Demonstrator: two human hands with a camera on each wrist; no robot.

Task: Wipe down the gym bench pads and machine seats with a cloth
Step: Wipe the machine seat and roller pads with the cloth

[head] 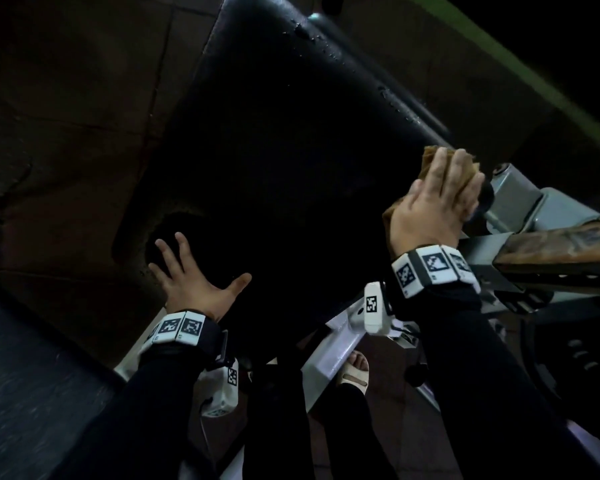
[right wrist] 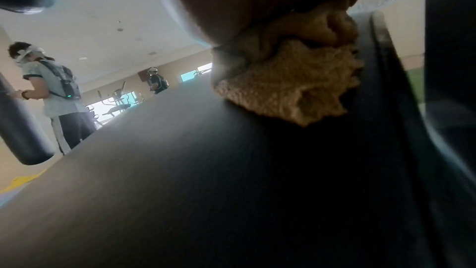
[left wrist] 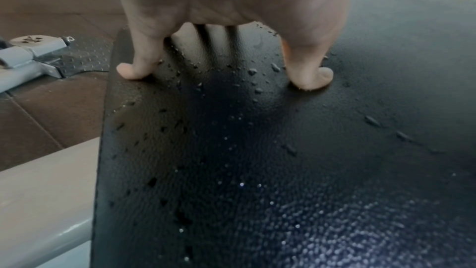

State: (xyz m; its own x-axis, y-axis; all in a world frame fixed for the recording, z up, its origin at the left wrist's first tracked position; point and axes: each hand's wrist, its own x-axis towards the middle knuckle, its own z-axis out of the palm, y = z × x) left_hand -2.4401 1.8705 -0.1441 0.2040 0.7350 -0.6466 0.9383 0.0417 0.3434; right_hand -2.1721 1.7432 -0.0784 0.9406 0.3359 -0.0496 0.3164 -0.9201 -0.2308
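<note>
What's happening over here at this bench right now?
A person is wiping a black gym bench pad. The right hand presses a tan cloth against the pad's right edge, next to the grey machine frame. The left hand rests spread on the pad's near left side, fingertips down, bracing it. Water droplets still bead on much of the surface, so the wipe looks unfinished.
</note>
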